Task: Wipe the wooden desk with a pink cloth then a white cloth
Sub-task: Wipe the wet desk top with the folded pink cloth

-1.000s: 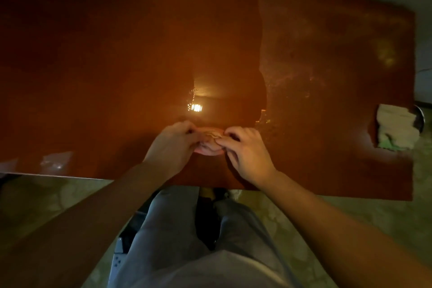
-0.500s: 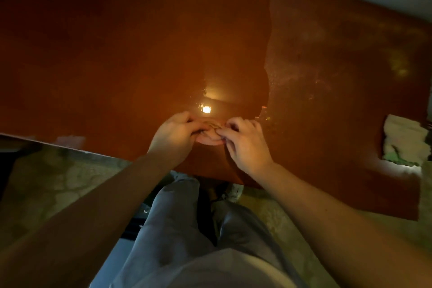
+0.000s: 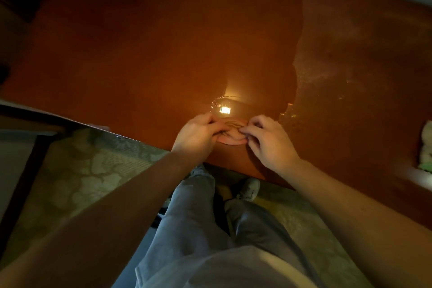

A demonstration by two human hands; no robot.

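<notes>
Logged a broad reddish-brown polished wooden desk point(image 3: 163, 42) across the upper view, with a bright lamp glint point(image 3: 225, 110) on its surface taken as landmark. Noted a glossier finish left of the glint and a duller, streaked patch to its right; judged possibly wiped versus unwiped, not confirmed. Recorded a crumpled white cloth point(image 3: 426, 142) with a greenish lower end far right of the glint, on the desk at the view's edge, well apart from both hands. Found the left hand point(image 3: 198, 134) just below-left of the glint and the right hand point(image 3: 268, 142) just below-right. Located the small bunched pink cloth point(image 3: 232, 135) directly below the glint, on the desk between the two hands. Judged the step in hand as gathering or folding the pink cloth into a pad ahead of wiping. To do well: square the folds, keep a flat face down, then sweep in overlapping strokes toward the dull patch. Read the left fingers point(image 3: 219, 127) as curled narrow, pinching the cloth's left edge; read the right fingers point(image 3: 247, 130) likewise, pinching the right edge. Unable to tell the fold count beneath them.
</notes>
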